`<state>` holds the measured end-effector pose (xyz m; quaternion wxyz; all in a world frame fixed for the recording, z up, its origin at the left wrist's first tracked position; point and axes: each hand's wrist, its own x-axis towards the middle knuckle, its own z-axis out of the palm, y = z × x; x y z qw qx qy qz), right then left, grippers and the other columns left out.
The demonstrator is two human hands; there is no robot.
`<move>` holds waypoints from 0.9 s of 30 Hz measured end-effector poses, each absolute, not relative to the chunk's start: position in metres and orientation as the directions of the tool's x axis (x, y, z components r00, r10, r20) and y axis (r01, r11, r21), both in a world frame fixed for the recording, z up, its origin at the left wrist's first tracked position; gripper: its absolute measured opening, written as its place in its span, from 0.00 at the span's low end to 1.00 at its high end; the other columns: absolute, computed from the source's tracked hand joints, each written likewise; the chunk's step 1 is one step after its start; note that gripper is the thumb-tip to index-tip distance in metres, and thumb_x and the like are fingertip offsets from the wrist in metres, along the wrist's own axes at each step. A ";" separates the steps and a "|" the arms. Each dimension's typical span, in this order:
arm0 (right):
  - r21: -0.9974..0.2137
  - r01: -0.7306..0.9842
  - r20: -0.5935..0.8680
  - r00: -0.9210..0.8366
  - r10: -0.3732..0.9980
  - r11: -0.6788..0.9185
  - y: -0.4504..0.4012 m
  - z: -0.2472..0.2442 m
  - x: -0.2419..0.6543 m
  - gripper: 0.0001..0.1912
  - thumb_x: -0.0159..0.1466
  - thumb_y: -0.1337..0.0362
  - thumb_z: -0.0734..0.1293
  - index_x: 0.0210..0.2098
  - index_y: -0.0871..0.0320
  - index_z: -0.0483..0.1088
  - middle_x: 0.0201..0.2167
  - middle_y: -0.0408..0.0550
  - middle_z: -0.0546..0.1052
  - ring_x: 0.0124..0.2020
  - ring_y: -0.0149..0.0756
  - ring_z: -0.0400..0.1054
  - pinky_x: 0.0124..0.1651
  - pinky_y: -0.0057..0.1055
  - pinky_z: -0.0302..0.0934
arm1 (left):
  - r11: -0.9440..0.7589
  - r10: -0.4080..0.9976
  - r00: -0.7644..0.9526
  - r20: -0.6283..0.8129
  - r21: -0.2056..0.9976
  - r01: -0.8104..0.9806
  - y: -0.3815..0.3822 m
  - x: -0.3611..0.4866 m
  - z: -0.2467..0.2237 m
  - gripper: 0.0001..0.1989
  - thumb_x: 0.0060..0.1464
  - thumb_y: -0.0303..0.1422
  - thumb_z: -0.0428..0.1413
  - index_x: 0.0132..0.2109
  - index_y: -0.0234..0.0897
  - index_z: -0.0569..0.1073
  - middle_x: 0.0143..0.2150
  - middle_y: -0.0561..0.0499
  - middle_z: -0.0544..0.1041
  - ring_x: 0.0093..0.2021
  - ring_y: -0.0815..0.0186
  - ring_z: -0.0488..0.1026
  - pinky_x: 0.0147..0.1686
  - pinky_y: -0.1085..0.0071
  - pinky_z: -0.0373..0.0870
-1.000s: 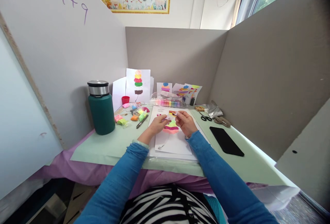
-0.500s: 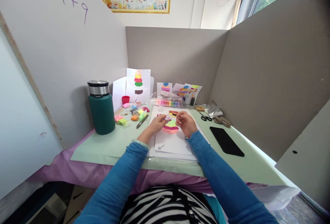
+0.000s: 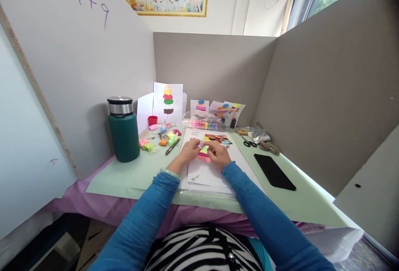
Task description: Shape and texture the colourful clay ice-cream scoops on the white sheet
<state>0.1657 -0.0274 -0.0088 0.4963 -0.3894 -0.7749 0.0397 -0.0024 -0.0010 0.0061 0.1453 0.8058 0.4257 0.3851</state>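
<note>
Over the sheet of paper, my left hand (image 3: pixel 190 150) is closed on a small lilac packet (image 3: pixel 199 144), which looks like soft clay in clear film. My right hand (image 3: pixel 218 153) is beside it with the fingers pinched together at the packet's right edge; whether they grip it is too small to tell. Beneath both hands lies a white sheet (image 3: pixel 207 175) with a pink, magenta and yellow-green layered shape (image 3: pixel 204 159), partly covered by my fingers. A printed colourful picture (image 3: pixel 220 139) shows at the sheet's upper part.
Small bags of coloured clay (image 3: pixel 172 139) and a black pen (image 3: pixel 172 146) lie to the left, near a green bottle (image 3: pixel 124 138). At the back stand painted cards (image 3: pixel 168 102) and a clear bag (image 3: pixel 204 124). Scissors (image 3: pixel 249 143) and a black phone (image 3: pixel 274 171) are on the right.
My right hand has come down and to the left, its fingers now meeting the lilac packet. My left hand stays nearly in place, still holding it.
</note>
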 end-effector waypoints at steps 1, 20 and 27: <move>-0.404 0.595 0.744 -0.227 0.628 0.695 -0.028 -0.010 0.165 0.19 0.53 0.70 0.60 0.41 0.53 0.75 0.37 0.47 0.77 0.34 0.38 0.69 0.40 0.34 0.62 | -0.600 0.795 0.347 0.497 0.561 0.571 -0.001 -0.003 0.006 0.06 0.54 0.30 0.52 0.36 0.36 0.73 0.34 0.51 0.74 0.36 0.67 0.68 0.40 0.71 0.66; -0.273 0.770 0.793 -0.159 0.587 0.577 -0.028 -0.013 0.165 0.20 0.55 0.71 0.59 0.44 0.56 0.74 0.39 0.49 0.78 0.31 0.38 0.70 0.37 0.32 0.61 | -0.580 0.813 0.317 0.489 0.625 0.523 -0.003 -0.003 0.008 0.13 0.53 0.28 0.54 0.46 0.35 0.75 0.42 0.48 0.78 0.41 0.65 0.72 0.45 0.69 0.68; -0.355 0.713 0.728 -0.196 0.657 0.605 -0.025 -0.015 0.162 0.21 0.54 0.71 0.60 0.45 0.57 0.73 0.25 0.44 0.74 0.26 0.34 0.66 0.33 0.28 0.59 | -0.583 0.809 0.308 0.501 0.615 0.531 0.001 -0.003 0.004 0.13 0.53 0.26 0.54 0.46 0.34 0.75 0.45 0.46 0.78 0.44 0.64 0.73 0.48 0.68 0.68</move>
